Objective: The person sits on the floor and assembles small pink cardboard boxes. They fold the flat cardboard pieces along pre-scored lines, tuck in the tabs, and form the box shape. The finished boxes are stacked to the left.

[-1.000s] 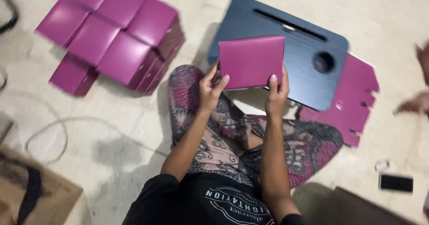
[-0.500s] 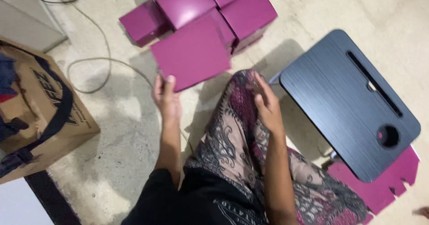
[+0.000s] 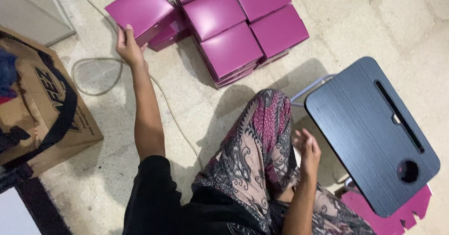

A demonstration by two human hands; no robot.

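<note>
My left hand [image 3: 127, 47] is stretched out to the upper left and grips the near edge of a magenta folded box [image 3: 140, 10], which rests on another magenta box at the left end of a stack of magenta boxes [image 3: 231, 48] on the floor. My right hand [image 3: 307, 148] hovers with fingers apart and holds nothing, just above my patterned trouser leg [image 3: 255, 146] and beside the left edge of a dark lap desk [image 3: 365, 132].
A cardboard carton with a black strap [image 3: 44, 109] stands at the left. A pale cable [image 3: 96, 74] loops across the concrete floor under my left arm. Flat magenta box blanks [image 3: 397, 216] lie under the lap desk at the lower right.
The box was held in both hands over the lap desk. My left hand has carried it left onto the stack, and my right hand has let go and dropped toward my knee.
</note>
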